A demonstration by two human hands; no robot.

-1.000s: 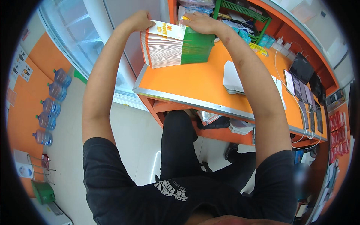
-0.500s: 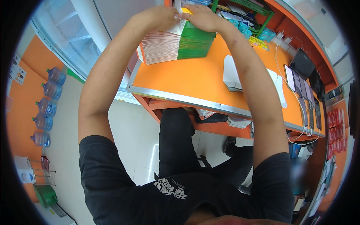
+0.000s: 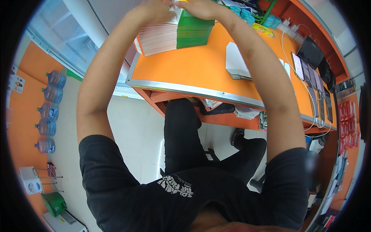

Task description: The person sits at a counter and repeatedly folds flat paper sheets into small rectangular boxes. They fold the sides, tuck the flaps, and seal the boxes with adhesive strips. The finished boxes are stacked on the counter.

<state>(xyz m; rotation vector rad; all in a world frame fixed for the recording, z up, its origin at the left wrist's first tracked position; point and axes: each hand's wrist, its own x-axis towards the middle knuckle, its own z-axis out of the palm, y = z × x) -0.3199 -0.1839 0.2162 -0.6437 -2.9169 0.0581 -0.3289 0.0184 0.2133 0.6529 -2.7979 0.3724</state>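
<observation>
A thick row of folded cards [image 3: 168, 38], pale on the left and green on the right, stands packed together at the far left of the orange table [image 3: 177, 69]. At its far end, my left hand [image 3: 154, 11] is closed, its bent fingertips against a white and yellow folded card [image 3: 178, 12]. From the other side my right hand [image 3: 201, 8] reaches over the green part, thumb and fingers closed at the same card. The upper picture edge cuts off part of both hands.
White cut paper sheets [image 3: 236, 62] lie beneath my right forearm. Several phones [image 3: 307, 73] with white cables stand at the right. A yellow box [image 3: 263, 30] and a green rack [image 3: 267, 14] are at the back. Several water bottles [image 3: 49, 112] line the left wall.
The whole scene has shifted upward in the picture, with the table, card row and hands now nearer the upper edge. Both hands stay at the far end of the row.
</observation>
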